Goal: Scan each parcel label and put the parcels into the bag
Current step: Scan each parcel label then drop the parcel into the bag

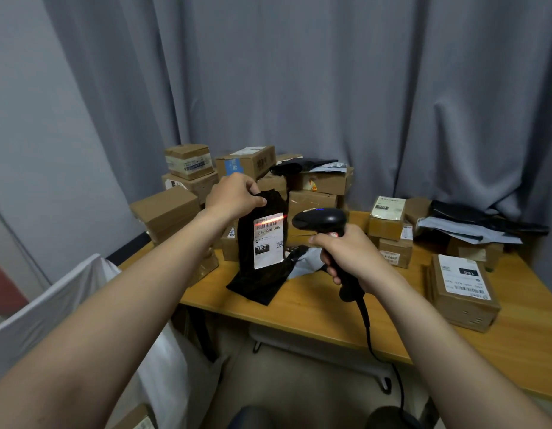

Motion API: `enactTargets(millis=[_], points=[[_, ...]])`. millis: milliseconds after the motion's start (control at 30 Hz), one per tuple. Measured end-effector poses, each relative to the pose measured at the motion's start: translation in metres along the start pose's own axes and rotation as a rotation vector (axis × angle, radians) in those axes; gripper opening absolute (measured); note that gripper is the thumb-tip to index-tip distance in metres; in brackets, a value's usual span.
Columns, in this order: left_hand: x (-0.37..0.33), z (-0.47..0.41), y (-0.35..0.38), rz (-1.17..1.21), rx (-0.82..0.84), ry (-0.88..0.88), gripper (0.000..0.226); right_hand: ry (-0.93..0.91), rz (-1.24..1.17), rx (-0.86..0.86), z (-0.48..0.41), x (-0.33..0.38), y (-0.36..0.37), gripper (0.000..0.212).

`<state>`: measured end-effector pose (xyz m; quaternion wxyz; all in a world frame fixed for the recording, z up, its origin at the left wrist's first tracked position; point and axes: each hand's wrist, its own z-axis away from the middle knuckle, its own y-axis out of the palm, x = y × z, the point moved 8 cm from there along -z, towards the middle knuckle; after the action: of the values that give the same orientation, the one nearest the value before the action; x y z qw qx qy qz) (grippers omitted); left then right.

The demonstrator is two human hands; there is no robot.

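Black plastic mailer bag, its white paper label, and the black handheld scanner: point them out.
black plastic mailer bag (256,283): head view, lower crumpled body.
white paper label (268,243): head view, its middle.
black handheld scanner (321,218): head view, its head.

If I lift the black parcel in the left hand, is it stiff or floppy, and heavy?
Probably floppy: the black parcel hangs from the left hand gripping its top, and its bottom edge folds on the table. Likely light, since one hand's grip lifts it.
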<state>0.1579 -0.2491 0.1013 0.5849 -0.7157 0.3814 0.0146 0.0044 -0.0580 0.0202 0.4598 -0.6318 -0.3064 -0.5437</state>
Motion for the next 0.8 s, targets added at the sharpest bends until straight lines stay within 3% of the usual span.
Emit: enactTargets(millis=[300,800], points=[[0.064,0.067,-0.055,-0.238,-0.099,-0.039,0.025,0.025,0.021,0.046,-0.01,-0.01,0.073,0.014],[0.267,0.228,-0.098,-0.319,-0.061,-0.537,0.022,0.085,0.073,0.14,-0.013,-0.025,0.142,0.018]])
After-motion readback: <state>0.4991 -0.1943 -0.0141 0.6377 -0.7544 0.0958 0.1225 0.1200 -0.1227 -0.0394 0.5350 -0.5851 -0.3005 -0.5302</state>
